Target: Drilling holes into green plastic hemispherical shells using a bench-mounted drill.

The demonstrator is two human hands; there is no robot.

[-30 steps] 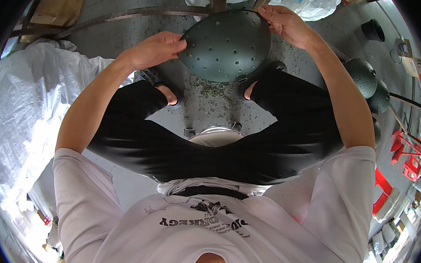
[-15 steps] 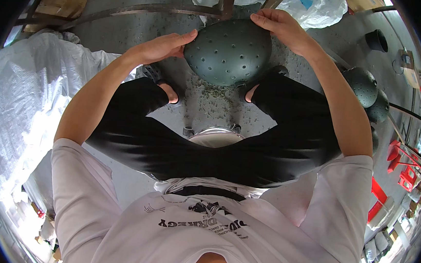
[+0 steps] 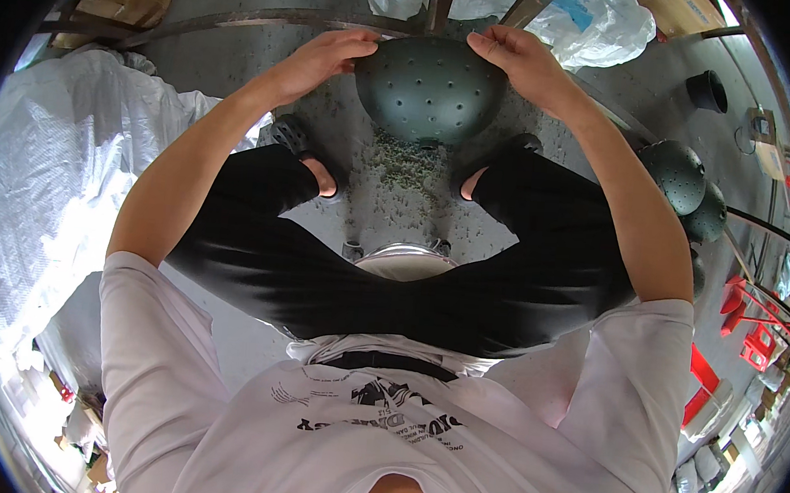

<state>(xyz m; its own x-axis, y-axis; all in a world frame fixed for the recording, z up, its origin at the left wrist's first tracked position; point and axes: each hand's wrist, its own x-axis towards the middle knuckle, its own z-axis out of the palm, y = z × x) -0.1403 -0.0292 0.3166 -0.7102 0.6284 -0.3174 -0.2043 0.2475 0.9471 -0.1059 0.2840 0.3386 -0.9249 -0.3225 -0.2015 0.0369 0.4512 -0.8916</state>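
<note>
A dark green, rounded plastic shell dotted with small holes [image 3: 431,91] hangs between my hands above the floor, its curved side toward me. My left hand [image 3: 327,59] grips its upper left rim, thumb along the edge and fingers partly hidden. At the upper right rim, my right hand [image 3: 521,61] pinches the edge with the thumb on the near side. The shell's far side cannot be seen. Below it, many small green scraps [image 3: 407,165] lie scattered on the grey floor between my feet.
Behind the shell run a curved metal bar [image 3: 246,20] and a white plastic bag [image 3: 602,32]. Similar green holed shells [image 3: 673,176] sit at the right, with a black bucket [image 3: 706,91] beyond. A silvery white sheet [image 3: 61,168] covers something at the left.
The shell has tilted and levelled, so its upper rim now lies straighter. My left hand has moved up and slightly right with it; my right hand has barely shifted.
</note>
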